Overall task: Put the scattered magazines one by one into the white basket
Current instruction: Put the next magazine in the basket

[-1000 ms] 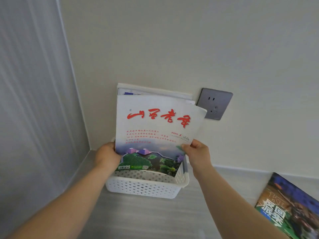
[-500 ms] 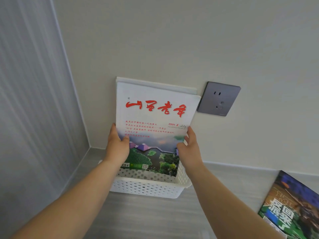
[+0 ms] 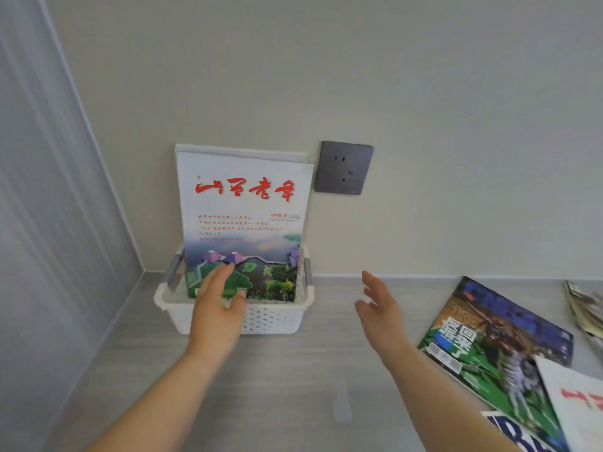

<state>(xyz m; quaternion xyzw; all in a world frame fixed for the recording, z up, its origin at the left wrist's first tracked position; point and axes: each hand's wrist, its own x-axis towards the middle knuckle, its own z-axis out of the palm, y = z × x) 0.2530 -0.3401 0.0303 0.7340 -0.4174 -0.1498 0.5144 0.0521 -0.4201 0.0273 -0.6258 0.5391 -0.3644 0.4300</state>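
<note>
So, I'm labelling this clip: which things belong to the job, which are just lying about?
Job: white perforated plastic basket; white red-titled magazine standing in it; green-and-blue glossy magazine flat on the counter.
Lying about: grey square wall socket.

"2025 8" on upright magazine (image 3: 243, 207)

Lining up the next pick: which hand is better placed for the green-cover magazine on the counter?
Right, most likely. The right hand is open, empty and nearest the green-cover magazine, lying to its right. The left hand, also open, is in front of the white basket, farther off.
</note>
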